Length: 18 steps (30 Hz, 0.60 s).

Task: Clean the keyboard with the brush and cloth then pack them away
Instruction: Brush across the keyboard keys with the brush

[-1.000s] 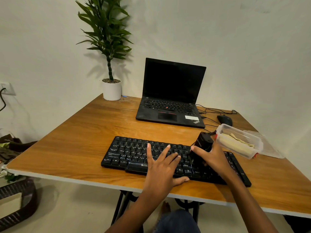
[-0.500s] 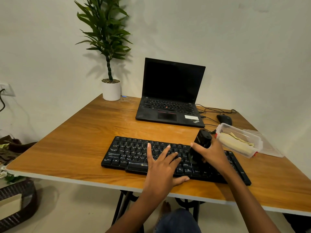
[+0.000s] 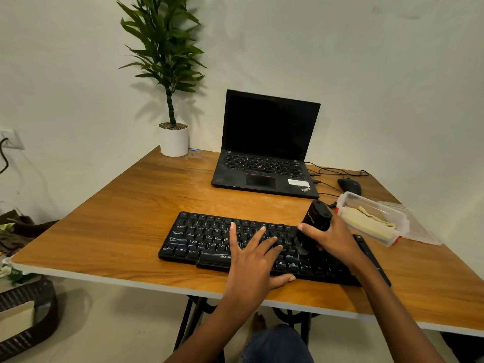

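**Q:** What does the head camera see?

**A:** It looks down on a wooden desk (image 3: pixel 117 218). A black keyboard (image 3: pixel 204 237) lies near the front edge, straight before me.

**Q:** Where are your hands?

**A:** My left hand (image 3: pixel 251 258) lies flat on the middle keys. Its fingers (image 3: pixel 234 235) are straight, spread and grasping nothing, and the thumb sits by the keyboard's front edge. My right hand (image 3: pixel 332 239) is wrapped round a black brush (image 3: pixel 315 216), with fingers and thumb curled about its thick handle. The brush is tilted, its top leaning away from me. Its bristle end is down on the keys right of the keyboard's centre.

**Q:** And the cloth?

**A:** A pale yellowish cloth (image 3: pixel 366 221) lies inside a clear plastic container (image 3: pixel 372 203), open on the desk just beyond my right hand. The clear lid (image 3: pixel 424 231) lies beside the container, further right.

**Q:** What else is on the desk?

**A:** An open black laptop (image 3: pixel 264 153) with a dark screen stands behind the keyboard. A black mouse (image 3: pixel 349 186) and thin cables lie to the laptop's right. A green plant in a white pot (image 3: pixel 174 140) stands at the far left corner, against the wall.
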{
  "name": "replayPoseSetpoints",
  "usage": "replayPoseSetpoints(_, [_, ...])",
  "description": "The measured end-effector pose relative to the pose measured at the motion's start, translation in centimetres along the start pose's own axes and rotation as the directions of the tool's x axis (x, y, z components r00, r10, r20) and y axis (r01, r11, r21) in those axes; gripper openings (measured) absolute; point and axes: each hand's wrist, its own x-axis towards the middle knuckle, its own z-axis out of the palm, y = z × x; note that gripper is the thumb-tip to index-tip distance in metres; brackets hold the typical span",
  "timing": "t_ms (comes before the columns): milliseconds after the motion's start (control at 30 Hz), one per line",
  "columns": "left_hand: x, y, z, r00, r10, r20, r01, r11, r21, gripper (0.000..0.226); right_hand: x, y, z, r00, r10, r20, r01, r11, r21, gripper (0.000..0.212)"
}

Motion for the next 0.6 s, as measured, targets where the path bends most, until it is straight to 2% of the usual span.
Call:
replayPoseSetpoints(100, [0.0,-0.1,0.0,1.0,-0.004,-0.001,0.004,1.0,-0.004,0.064,-0.3,0.1,-0.2,0.995,0.019,0.1,-0.02,1.0,0.007,0.03])
replayPoseSetpoints(233, [0.0,0.0,-0.1,1.0,-0.004,0.002,0.004,1.0,-0.005,0.064,0.2,-0.5,-0.4,0.996,0.02,0.089,-0.014,0.998,-0.063,0.024])
replayPoseSetpoints(300, [0.0,-0.1,-0.1,1.0,-0.004,0.002,0.004,1.0,-0.002,0.065,0.2,-0.9,0.0,0.991,0.005,0.132,0.004,0.998,-0.068,0.024])
replayPoseSetpoints(467, [-0.1,-0.1,0.0,1.0,0.0,0.0,0.0,1.0,-0.004,0.064,0.2,-0.9,-1.1,0.992,0.077,0.1,-0.07,0.995,-0.072,0.023])
replayPoseSetpoints(600, [-0.1,-0.1,0.0,1.0,-0.004,-0.008,0.004,1.0,-0.004,0.064,-0.2,-1.1,-0.7,0.979,0.047,0.198,-0.047,0.999,-0.005,0.027])
